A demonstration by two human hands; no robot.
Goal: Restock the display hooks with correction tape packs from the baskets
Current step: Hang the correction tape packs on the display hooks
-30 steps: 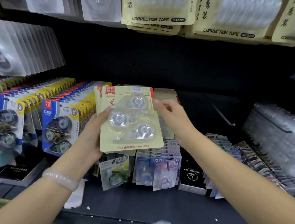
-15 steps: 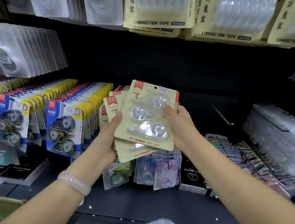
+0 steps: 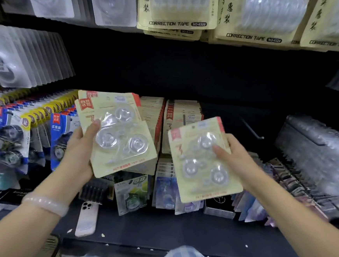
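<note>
Holding one correction tape pack pinched in right hand fingers, clear of the spare packs gripped in left hand, probably for threading onto the bare hook beyond.

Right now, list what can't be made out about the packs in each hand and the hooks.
- Head view: how many packs the left hand holds; the front pack covers those behind.
- Small print on the right hand's pack: blurred.
- Hook behind the hanging cream packs: hidden by them.
- Bare hook: its base is lost in the dark backing.
</note>
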